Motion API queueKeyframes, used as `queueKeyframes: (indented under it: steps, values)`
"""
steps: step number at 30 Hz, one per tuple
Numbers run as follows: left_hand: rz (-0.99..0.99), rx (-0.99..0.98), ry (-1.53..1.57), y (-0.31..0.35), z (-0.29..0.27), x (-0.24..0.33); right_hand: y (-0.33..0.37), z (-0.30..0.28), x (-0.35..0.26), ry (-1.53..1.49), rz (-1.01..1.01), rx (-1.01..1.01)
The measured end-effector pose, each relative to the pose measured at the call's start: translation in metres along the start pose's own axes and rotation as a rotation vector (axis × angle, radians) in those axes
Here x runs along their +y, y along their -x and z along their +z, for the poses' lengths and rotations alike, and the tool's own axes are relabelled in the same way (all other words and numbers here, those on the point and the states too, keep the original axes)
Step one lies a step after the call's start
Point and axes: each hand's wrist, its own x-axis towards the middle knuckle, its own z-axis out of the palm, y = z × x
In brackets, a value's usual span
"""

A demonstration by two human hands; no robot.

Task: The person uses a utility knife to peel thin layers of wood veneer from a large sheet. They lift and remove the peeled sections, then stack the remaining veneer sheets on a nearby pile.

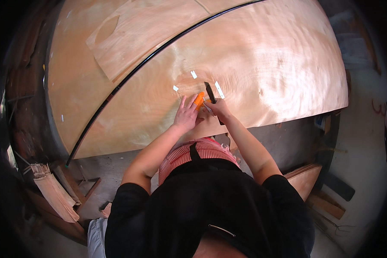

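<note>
My left hand (187, 116) rests on a large pale wood veneer sheet (150, 116) with its fingers spread; an orange finger cover (199, 99) is on one finger. Close beside it, my right hand (219, 108) is closed round a flat, dark knife (209, 91) with an angled tip. The knife's tip points away from me, and its other end shows below the hand. A bit of orange also shows by the right thumb. Around the hands lie small white tape pieces: one strip (219, 89) to the right, one piece (193, 75) beyond, another (176, 88) to the left.
A long black rod (146, 60) runs diagonally across the sheet. Beyond it lies another loose veneer piece (129, 38). Stacked veneer strips (53, 189) stand low on the left. At lower right are a wood sheet (305, 178) and boards (327, 205) near the floor.
</note>
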Motion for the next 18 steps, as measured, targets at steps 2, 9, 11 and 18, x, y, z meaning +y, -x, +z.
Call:
queueKeyframes:
  steps: [2, 9, 11, 18]
  values:
    - [-0.007, 0.004, -0.049, 0.001, 0.005, 0.002, 0.004, -0.001, 0.008, -0.080, 0.070, -0.019]
    - [-0.012, 0.065, -0.149, -0.003, 0.018, 0.001, 0.044, 0.005, 0.017, -0.096, 0.128, 0.153]
    - [0.001, 0.051, -0.326, -0.005, 0.026, -0.001, 0.018, -0.022, 0.029, 0.299, -0.190, 0.028]
    - [0.013, -0.135, -0.281, -0.003, -0.003, 0.002, 0.045, -0.111, 0.001, 0.453, 0.061, -0.082]
